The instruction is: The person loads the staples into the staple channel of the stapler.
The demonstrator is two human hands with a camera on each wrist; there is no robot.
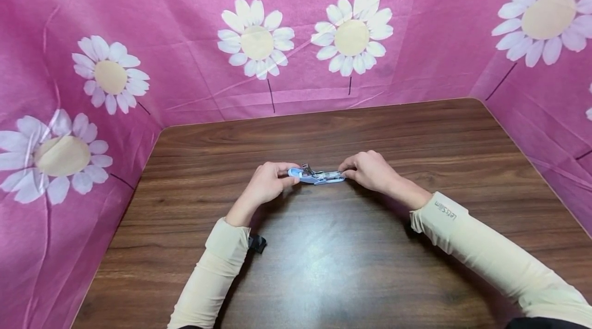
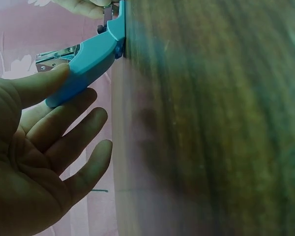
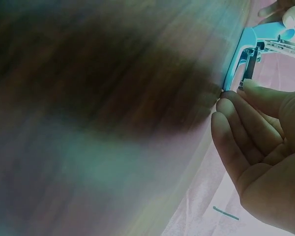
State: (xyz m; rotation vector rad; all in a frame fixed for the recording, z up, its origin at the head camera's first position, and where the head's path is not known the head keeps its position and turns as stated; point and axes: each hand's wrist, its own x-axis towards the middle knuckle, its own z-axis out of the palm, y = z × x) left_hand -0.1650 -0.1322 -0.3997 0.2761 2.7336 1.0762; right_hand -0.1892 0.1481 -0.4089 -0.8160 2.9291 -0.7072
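A light blue stapler (image 1: 316,181) is folded wide open over the middle of the table. My left hand (image 1: 265,183) pinches the rounded blue top cover between thumb and fingers; its other fingers spread loosely below in the left wrist view. Metal inner parts stick up beside that cover (image 2: 92,55). At the stapler's opposite end, my right hand (image 1: 372,171) has its thumb and fingertips closed on the tip of the metal staple rail (image 3: 249,66). The blue base lies along the tabletop under the rail.
The brown wood-grain table (image 1: 319,139) reaches back to a pink cloth (image 1: 185,25) printed with white daisies, which hangs on the far side and both sides. A black strap (image 1: 257,243) shows at the left sleeve's cuff.
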